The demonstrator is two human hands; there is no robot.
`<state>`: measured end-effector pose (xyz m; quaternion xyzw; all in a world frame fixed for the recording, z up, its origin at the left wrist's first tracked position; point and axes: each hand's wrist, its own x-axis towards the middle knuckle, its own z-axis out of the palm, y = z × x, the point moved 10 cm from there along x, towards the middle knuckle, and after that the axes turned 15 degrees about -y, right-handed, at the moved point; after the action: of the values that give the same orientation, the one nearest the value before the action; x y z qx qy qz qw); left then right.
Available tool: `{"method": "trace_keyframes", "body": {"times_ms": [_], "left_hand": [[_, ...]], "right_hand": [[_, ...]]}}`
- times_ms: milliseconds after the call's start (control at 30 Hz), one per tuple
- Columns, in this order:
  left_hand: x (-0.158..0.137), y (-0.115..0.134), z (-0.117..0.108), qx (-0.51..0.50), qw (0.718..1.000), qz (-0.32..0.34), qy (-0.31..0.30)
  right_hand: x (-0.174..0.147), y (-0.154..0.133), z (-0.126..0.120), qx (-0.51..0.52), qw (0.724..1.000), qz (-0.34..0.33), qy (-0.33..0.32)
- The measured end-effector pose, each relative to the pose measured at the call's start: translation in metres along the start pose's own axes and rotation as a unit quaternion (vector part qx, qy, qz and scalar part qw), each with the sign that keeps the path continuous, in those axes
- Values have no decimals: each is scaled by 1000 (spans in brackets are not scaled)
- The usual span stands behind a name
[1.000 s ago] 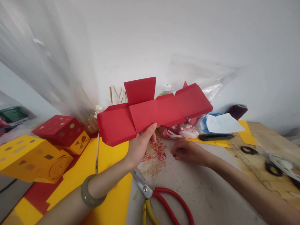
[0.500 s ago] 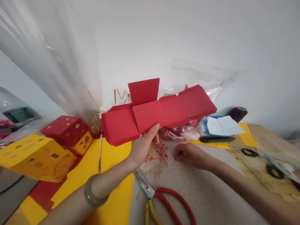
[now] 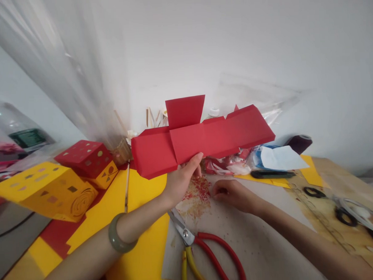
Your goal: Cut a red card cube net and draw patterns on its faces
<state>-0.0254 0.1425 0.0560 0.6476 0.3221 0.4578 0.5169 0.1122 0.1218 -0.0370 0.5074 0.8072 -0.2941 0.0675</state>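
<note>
My left hand (image 3: 183,179) is closed on the lower edge of a red folded-card box net (image 3: 188,143), thumb in front and the other fingers behind it. The net is held up above the table, its panels opened out in a strip with narrow folded flaps; one square panel (image 3: 185,111) stands up from the top edge. My right hand (image 3: 234,194) is curled loosely over the grey board (image 3: 257,235), lower right of the net and apart from it; nothing shows in its fingers. Scissors (image 3: 190,242) with red and yellow handles lie below my hands.
Decorated yellow (image 3: 47,192) and red (image 3: 86,160) boxes stand at the left beside yellow card (image 3: 143,231) and a thin brush (image 3: 127,187). At the right are a black cutter (image 3: 271,174), white paper (image 3: 281,157) and black-handled scissors (image 3: 345,216). A wall rises behind.
My right hand has shifted slightly left, closer to my left hand. The view has turned a little; my left hand keeps holding the net in much the same pose.
</note>
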Motion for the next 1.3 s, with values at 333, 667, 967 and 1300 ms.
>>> {"method": "trace_keyframes", "body": {"times_ms": [333, 667, 967, 1300], "left_hand": [[2, -1, -5, 13, 1000, -7, 5], [-3, 9, -27, 23, 995, 23, 97], [-1, 19, -57, 26, 984, 72, 160], [0, 18, -39, 12, 994, 43, 101]], "right_hand": [[23, -4, 0, -41, 998, 26, -33], [-2, -16, 7, -103, 991, 40, 76], [-116, -58, -200, -124, 890, 36, 438], [-156, -81, -178, -236, 824, 37, 514]]}}
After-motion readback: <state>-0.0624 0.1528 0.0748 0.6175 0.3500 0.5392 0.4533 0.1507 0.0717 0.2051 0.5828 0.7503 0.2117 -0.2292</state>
